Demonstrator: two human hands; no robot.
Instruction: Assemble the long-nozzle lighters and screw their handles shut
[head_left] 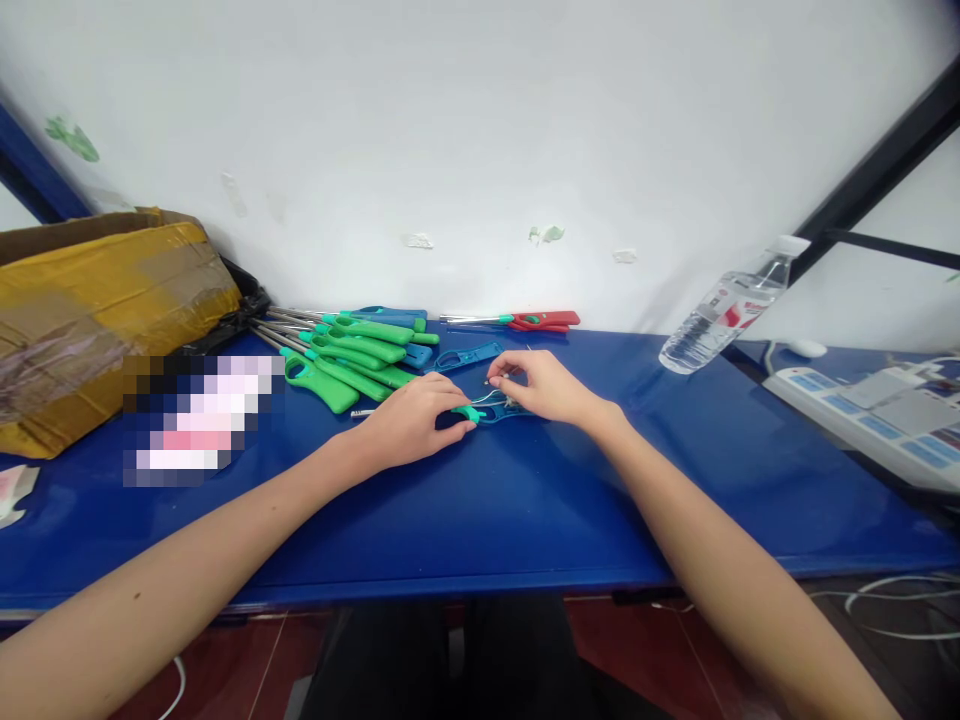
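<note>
A long-nosed lighter with an opened blue handle (504, 413) lies on the table, its thin wires and small inner parts showing. My left hand (416, 420) is closed over the lighter's barrel and rests against its teal collar (471, 413). The barrel's metal tip (361, 413) sticks out left of that hand. Above the handle, my right hand (541, 388) pinches with thumb and forefinger close to the wires; what lies between the fingertips is too small to make out. Just behind sits a separate blue handle shell (466, 357).
Green lighters (352, 355) and blue ones are piled at left, beside a taped cardboard box (112, 320). Red lighters (544, 320) lie along the wall. A water bottle (727, 310) leans at right, near a white power strip (862, 415). The blue table's (480, 530) front edge faces me.
</note>
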